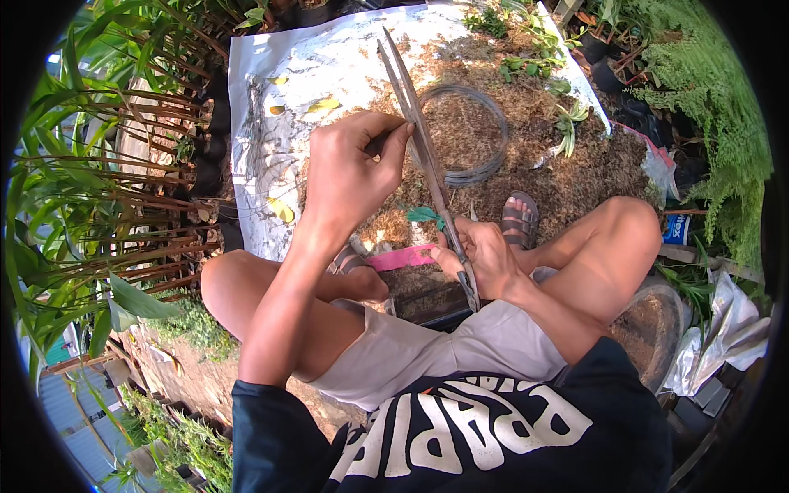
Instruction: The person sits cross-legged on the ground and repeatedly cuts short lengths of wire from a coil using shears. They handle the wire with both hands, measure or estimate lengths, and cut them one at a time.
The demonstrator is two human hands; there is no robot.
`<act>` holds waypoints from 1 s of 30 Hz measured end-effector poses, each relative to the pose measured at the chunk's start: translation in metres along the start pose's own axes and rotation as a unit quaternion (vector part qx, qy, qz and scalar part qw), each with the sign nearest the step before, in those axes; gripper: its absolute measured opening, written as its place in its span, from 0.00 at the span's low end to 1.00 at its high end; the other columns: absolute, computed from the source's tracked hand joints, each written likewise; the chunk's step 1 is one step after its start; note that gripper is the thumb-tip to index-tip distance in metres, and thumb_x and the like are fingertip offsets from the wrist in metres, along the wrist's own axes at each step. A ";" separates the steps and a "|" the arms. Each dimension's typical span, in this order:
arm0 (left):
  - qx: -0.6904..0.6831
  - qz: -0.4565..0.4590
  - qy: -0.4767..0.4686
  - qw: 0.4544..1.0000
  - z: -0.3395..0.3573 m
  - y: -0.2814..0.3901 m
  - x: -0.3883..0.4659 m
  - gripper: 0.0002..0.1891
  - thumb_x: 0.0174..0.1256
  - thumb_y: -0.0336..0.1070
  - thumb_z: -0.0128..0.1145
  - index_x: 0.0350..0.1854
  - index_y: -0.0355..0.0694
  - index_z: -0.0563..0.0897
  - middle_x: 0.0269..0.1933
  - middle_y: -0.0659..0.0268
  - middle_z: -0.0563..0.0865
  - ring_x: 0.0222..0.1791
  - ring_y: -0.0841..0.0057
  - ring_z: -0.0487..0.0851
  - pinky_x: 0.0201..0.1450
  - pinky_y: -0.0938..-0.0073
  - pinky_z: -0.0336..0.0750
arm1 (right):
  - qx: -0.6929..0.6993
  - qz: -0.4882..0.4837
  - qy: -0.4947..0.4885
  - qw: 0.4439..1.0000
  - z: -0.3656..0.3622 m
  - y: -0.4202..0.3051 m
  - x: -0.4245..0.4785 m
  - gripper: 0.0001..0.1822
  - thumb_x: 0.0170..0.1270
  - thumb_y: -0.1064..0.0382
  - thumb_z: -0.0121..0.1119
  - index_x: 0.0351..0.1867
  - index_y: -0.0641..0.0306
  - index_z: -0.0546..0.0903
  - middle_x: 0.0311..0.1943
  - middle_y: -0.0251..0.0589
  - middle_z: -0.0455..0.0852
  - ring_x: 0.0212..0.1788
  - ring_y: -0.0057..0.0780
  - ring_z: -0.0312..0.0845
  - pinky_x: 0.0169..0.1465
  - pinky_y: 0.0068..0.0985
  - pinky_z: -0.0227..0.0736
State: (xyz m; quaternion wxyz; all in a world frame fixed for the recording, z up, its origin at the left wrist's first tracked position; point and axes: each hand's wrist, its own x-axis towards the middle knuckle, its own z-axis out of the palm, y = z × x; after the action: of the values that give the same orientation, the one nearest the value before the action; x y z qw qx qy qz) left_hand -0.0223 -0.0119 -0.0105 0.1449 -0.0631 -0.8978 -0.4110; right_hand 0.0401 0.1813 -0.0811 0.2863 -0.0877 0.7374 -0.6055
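A long, split wooden stick (431, 161) slants up and away from my lap, its far end parted into two prongs. My right hand (484, 256) is wrapped around its lower part, close to my shorts. With thumb and forefinger together, my left hand (357, 163) pinches the stick's left edge about midway; anything thin between the fingertips is too small to tell. A green plastic strip (424, 214) is at the stick just above my right hand. Below it lies a flat pink strip (400, 257). Beyond the stick rests a coil of grey wire (505, 132).
A white sheet (265, 55) strewn with brown fibrous matter (573, 179) spreads before me. Cut green plants (570, 126) lie on its right side. Tall potted plants (166, 123) line the left. A clear tub (669, 314) and crumpled silvery plastic (721, 326) are at my right.
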 end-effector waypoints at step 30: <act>0.596 -0.192 -0.435 0.647 -0.098 -0.255 0.009 0.47 0.54 0.28 0.62 0.73 0.72 0.53 0.77 0.76 0.52 0.77 0.71 0.45 0.70 0.38 0.47 | 0.229 0.163 -0.067 0.957 -0.016 -0.014 -0.003 0.20 0.66 0.47 0.58 0.33 0.65 0.72 0.20 0.30 0.69 0.17 0.18 0.71 0.18 0.21 0.71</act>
State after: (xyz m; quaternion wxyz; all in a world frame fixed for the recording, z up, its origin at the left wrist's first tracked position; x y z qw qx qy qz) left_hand -0.0698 -0.2535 -0.1305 -0.3384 0.0392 -0.9011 0.2683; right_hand 0.0315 0.1927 -0.0657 0.4424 0.0615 0.5620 -0.6962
